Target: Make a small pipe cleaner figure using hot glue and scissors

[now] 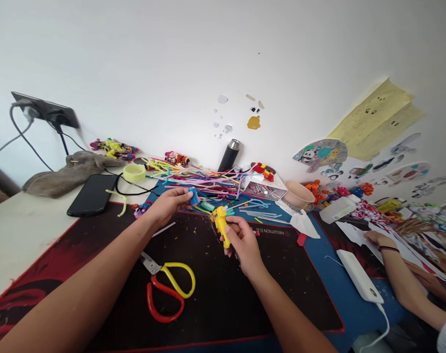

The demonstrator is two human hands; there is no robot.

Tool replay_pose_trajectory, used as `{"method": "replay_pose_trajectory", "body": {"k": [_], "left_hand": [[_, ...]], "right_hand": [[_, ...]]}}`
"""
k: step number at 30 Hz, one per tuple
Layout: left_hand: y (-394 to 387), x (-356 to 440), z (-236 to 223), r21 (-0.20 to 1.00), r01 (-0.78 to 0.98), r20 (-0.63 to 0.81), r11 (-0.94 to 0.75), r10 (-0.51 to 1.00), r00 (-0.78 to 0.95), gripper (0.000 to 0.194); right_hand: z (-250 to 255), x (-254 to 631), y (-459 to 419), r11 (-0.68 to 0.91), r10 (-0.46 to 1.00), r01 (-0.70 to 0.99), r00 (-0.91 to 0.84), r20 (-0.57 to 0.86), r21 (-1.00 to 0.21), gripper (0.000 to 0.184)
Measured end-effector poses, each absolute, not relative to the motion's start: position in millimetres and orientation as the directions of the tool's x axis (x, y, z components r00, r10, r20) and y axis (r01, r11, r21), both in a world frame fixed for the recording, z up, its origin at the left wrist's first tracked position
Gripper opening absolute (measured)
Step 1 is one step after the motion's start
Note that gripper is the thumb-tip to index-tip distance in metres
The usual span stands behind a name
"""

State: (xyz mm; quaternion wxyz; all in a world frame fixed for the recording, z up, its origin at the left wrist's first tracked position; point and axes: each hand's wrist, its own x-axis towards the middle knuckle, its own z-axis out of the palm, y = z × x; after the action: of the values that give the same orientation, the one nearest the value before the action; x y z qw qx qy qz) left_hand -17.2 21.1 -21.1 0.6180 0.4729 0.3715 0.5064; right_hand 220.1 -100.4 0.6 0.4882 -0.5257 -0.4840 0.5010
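My right hand [243, 241] is closed around a small yellow hot glue gun [220, 224], held above the black desk mat [223, 304]. A little to the left and farther back, my left hand [170, 205] pinches a small flat blue piece [194, 196] between thumb and fingertips; its exact kind cannot be made out. The glue gun's front end and the blue piece are apart. Below my left hand, scissors [170, 287] with one red and one yellow handle lie on the mat, their blades partly behind my forearm.
Colourful pipe cleaners [204, 179] pile along the wall near a black flask [229, 155]. A black phone [89, 195] and a roll of tape [134, 172] lie left. At right are a bowl [298, 194], a white power bank [359, 275] and another person's arm [399, 279].
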Motion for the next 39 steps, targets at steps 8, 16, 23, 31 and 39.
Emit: {"method": "replay_pose_trajectory", "body": {"k": [8, 16, 23, 31, 39], "left_hand": [[22, -16, -30, 0.992, 0.116, 0.006, -0.041, 0.959, 0.282, 0.046], [24, -21, -31, 0.902, 0.400, 0.009, -0.161, 0.935, 0.355, 0.038], [16, -24, -21, 0.888, 0.429, -0.108, -0.169, 0.827, 0.551, 0.042], [4, -18, -1, 0.985, 0.151, -0.055, -0.079, 0.691, 0.721, 0.040], [-9, -12, 7, 0.981, -0.111, 0.003, 0.156, 0.566, 0.824, 0.032]], "right_hand": [[-1, 231, -102, -0.107, 0.979, -0.280, 0.137, -0.150, -0.954, 0.055], [11, 243, -101, -0.086, 0.981, -0.526, 0.105, -0.165, -0.846, 0.040], [6, 253, -102, -0.199, 0.969, -0.716, -0.040, -0.245, -0.669, 0.014], [-5, 250, -101, -0.228, 0.961, -0.737, -0.066, -0.267, -0.636, 0.016], [-7, 230, -92, -0.158, 0.982, -0.645, -0.024, -0.187, -0.747, 0.034]]}}
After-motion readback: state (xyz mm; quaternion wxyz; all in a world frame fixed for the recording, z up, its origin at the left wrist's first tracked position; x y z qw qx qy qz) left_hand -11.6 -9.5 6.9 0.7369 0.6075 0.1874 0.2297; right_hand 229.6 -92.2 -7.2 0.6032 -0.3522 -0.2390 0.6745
